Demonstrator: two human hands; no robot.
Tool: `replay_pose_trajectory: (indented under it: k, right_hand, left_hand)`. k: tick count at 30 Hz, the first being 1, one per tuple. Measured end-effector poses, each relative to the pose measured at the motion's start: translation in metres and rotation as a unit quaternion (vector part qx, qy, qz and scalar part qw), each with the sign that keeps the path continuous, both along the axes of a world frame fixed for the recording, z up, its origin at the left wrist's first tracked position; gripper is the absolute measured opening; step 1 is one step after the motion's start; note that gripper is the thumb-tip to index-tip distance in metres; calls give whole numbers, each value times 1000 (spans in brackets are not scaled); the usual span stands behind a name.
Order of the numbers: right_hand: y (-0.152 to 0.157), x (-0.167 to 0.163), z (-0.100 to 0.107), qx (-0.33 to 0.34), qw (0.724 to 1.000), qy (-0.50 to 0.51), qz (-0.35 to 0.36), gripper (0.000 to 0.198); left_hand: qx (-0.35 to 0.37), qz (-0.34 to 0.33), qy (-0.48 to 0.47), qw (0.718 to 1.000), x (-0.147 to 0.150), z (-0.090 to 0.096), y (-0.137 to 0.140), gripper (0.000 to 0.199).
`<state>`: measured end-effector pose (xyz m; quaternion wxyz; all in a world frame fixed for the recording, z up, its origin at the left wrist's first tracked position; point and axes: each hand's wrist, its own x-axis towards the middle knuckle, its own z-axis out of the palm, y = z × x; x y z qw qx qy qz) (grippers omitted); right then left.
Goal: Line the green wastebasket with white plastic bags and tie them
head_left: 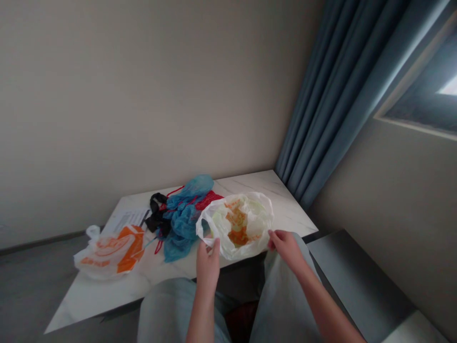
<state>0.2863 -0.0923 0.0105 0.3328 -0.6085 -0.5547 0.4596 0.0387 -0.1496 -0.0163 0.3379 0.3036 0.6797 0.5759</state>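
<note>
A white plastic bag [263, 209] with orange print is spread open over the near edge of the table, its mouth facing up toward me. My left hand [209, 255] pinches the rim of the bag near a handle loop on the left. At the right side, my right hand [282, 242] grips the rim between thumb and fingers. Left of this bag lies a heap of crumpled blue plastic bags [183, 221], with a red bag [210, 199] and a black bag [157, 220] among them.
A white bag with orange print [110, 252] lies at the left of the marble-patterned table [291, 202]. Behind it is a printed sheet [124, 216]. A blue curtain [335, 105] hangs at the right, beside a dark low surface [357, 271]. My knees are under the bag.
</note>
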Motion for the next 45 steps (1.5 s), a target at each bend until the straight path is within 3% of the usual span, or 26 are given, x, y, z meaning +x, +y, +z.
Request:
replay_pose_trajectory:
  k: [2,4,7,9,13,17,20,23,27,31,35,39,42,45]
  right_hand:
    - [21,13,2,75,990,-45,-111,35]
    - [41,21,4,79,986,-43,-141,36]
    - [61,21,7,54,996,-1,-73,38]
    - [65,14,11,74,994,62,-46,37]
    - [64,-4,17,108,974,177,-91,35]
    - [66,-13,15,74,994,46,-61,38]
    - [66,-12,16,96,994,28,-34,42]
    - [64,-9,24,159,972,146,-98,44]
    - [65,-8,42,201,927,281,-148,42]
    - [71,-6,57,208,897,363,-140,48]
    - [75,-2,60,223,880,394,-147,73]
    - [78,1,57,232,877,388,-166,69]
    - [76,-3,56,246,890,351,-152,47]
    - [70,-10,56,252,925,262,-114,27]
  left_hand:
    - [27,41,51,998,-8,10,2,33]
    - [59,68,60,994,-15,20,5,32]
    - [128,68,-28,989,-16,31,10,36]
    - [176,68,-99,977,-12,35,12,38]
    - [260,54,-174,948,-7,43,15,20]
    - [303,15,-146,942,-9,55,18,18]
    - [307,-2,-105,946,-12,62,21,31]
    - [282,-25,-63,957,-11,66,23,49]
    - [217,-31,-80,972,-5,61,26,69]
    - [176,-21,-40,983,-5,47,26,68]
    - [143,44,30,988,-20,31,22,56]
    - [133,115,77,981,-30,25,19,43]
    - [154,93,4,984,-24,33,16,39]
    - [197,63,-61,976,-7,50,11,32]
